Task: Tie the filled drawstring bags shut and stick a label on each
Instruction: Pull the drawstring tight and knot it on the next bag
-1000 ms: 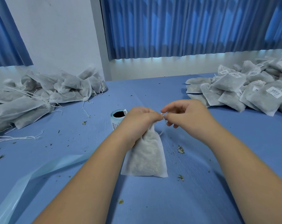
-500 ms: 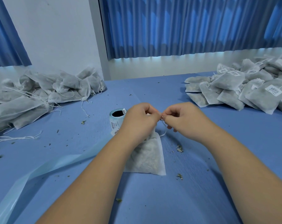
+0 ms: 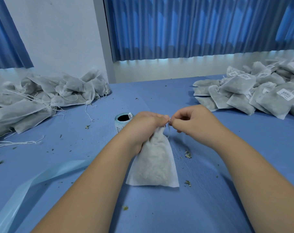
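A filled white drawstring bag (image 3: 153, 163) hangs with its bottom edge on the blue table (image 3: 159, 96), in the middle of the view. My left hand (image 3: 143, 127) grips its gathered neck. My right hand (image 3: 191, 121) pinches the white drawstring (image 3: 168, 130) right at the neck, fingertips touching those of the left hand. A roll of labels (image 3: 121, 121) stands just behind my left hand. Its trailing pale blue backing strip (image 3: 41, 179) runs to the lower left.
A heap of unlabelled bags with loose strings (image 3: 41, 96) lies at the far left. A heap of labelled bags (image 3: 254, 91) lies at the far right. Small dried leaf bits are scattered over the table. Blue curtains hang behind.
The bag, slumped flat half a second ago, is lifted upright again by its neck. Both hands stay together at the neck and string.
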`<action>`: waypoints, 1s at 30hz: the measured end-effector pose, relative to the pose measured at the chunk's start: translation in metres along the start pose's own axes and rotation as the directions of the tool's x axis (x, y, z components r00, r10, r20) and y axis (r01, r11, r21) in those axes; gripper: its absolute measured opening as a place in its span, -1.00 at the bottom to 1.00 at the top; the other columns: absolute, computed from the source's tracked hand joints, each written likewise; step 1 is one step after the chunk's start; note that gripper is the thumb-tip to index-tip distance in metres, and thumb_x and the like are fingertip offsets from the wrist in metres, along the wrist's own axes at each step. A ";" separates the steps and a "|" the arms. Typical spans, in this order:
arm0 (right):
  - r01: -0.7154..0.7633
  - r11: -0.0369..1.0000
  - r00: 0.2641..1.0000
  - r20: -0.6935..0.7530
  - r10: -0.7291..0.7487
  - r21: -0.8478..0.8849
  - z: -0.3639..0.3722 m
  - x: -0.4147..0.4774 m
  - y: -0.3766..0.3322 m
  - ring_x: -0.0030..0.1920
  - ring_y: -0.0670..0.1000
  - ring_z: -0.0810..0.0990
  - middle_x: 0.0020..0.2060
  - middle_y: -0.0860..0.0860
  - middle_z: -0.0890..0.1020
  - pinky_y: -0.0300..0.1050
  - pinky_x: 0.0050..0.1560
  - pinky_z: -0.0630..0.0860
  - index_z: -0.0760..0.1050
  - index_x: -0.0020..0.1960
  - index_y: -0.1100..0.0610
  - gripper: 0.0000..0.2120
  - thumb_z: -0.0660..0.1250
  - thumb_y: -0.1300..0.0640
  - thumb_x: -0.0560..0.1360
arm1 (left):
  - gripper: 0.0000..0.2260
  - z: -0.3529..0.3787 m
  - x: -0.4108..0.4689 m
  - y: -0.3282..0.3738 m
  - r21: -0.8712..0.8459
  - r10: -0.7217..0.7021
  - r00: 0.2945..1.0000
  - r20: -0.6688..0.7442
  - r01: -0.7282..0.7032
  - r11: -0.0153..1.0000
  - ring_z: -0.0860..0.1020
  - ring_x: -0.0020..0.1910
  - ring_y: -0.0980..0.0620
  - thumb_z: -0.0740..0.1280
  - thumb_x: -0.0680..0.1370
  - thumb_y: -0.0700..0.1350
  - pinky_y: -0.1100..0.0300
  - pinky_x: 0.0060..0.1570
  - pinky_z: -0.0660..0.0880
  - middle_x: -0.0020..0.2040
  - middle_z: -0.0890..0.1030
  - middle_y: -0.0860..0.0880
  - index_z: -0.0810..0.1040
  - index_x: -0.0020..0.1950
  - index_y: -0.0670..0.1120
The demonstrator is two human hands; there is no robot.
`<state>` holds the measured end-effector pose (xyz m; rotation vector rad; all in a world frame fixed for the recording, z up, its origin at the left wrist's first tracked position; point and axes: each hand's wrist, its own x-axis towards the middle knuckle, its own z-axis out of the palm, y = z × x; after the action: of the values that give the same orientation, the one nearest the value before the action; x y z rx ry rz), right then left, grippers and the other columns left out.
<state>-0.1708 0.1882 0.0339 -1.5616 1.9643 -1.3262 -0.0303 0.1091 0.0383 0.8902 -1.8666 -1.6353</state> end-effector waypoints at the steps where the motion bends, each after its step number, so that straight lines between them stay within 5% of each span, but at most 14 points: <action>1: 0.012 1.000 1.000 -0.007 -0.012 -0.002 0.000 0.000 0.000 -0.50 -0.22 0.38 -0.53 -0.18 0.51 -0.43 -0.45 0.30 0.61 -0.32 0.06 -0.84 0.39 0.17 0.42 | -0.71 -0.001 0.000 0.001 -0.015 -0.028 0.999 0.019 0.028 0.999 0.36 -0.50 0.10 0.34 0.59 -0.14 0.31 -0.45 0.34 -0.48 0.41 0.04 0.54 -0.35 -0.08; 11: 0.077 0.997 0.997 -0.005 -0.077 0.031 -0.001 -0.001 0.001 -0.43 -0.23 0.43 -0.47 -0.18 0.56 -0.42 -0.37 0.35 0.61 -0.34 0.02 -0.84 0.42 0.19 0.40 | -0.77 -0.004 -0.001 0.004 -0.235 -0.175 0.972 0.156 0.208 0.949 0.37 -0.59 0.13 0.31 0.60 -0.16 0.36 -0.56 0.35 -0.34 0.44 0.00 0.53 -0.26 -0.14; 16: 0.115 0.993 0.993 -0.036 -0.116 -0.023 0.001 -0.001 0.002 -0.43 -0.23 0.42 -0.48 -0.18 0.55 -0.41 -0.37 0.36 0.61 -0.33 0.01 -0.82 0.44 0.20 0.42 | -0.79 -0.007 0.001 0.002 -0.149 -0.160 0.979 0.124 0.178 0.973 0.35 -0.54 0.11 0.32 0.59 -0.14 0.32 -0.53 0.34 -0.26 0.40 -0.05 0.50 -0.25 -0.15; 23: 0.189 0.979 0.966 -0.164 -0.198 -0.071 -0.002 -0.004 -0.003 -0.39 -0.21 0.47 -0.39 -0.08 0.60 -0.43 -0.33 0.38 0.59 -0.30 0.01 -0.85 0.42 0.21 0.40 | -0.65 -0.003 0.000 0.001 -0.160 -0.116 0.992 0.044 0.121 0.980 0.35 -0.61 0.13 0.34 0.59 -0.12 0.38 -0.56 0.33 -0.52 0.39 0.04 0.56 -0.40 -0.11; 30: 0.225 0.959 0.966 -0.086 -0.242 -0.175 0.002 -0.009 -0.006 -0.24 -0.17 0.57 -0.31 -0.10 0.64 -0.42 -0.23 0.41 0.66 -0.23 0.04 -0.91 0.43 0.17 0.42 | -0.71 -0.002 0.000 0.002 -0.167 -0.111 0.994 0.020 0.113 0.979 0.40 -0.61 0.15 0.33 0.60 -0.11 0.37 -0.56 0.35 -0.53 0.43 0.05 0.52 -0.31 -0.13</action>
<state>-0.1626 0.1954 0.0353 -1.8874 2.0489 -1.3929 -0.0291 0.1073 0.0405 0.9298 -1.6821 -1.8383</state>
